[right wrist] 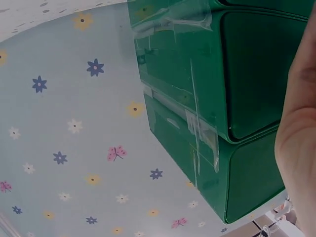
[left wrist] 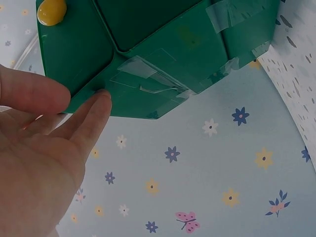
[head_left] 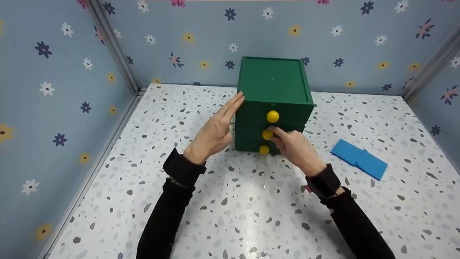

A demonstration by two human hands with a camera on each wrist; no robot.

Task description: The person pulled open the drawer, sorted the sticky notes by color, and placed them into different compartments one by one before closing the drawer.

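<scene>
A green drawer cabinet [head_left: 275, 81] stands against the back wall, its front carrying three yellow knobs one above another. My right hand [head_left: 298, 149] pinches the middle yellow knob [head_left: 267, 135] between thumb and index finger. The top yellow knob [head_left: 272, 116] and the bottom yellow knob [head_left: 264, 149] are untouched. My left hand [head_left: 214, 133] rests its extended fingertips at the cabinet's upper left front corner. In the left wrist view, the fingers [left wrist: 96, 116] lie along the cabinet's side, close to clear tape [left wrist: 138, 69]. The right wrist view shows only part of that hand; its fingertips are out of sight.
Two overlapping blue flat pieces [head_left: 359, 158] lie on the speckled white table [head_left: 230, 219], right of the cabinet. Flower-patterned walls [head_left: 201, 46] enclose the table at the back and both sides, with metal posts [head_left: 115, 46] at the corners.
</scene>
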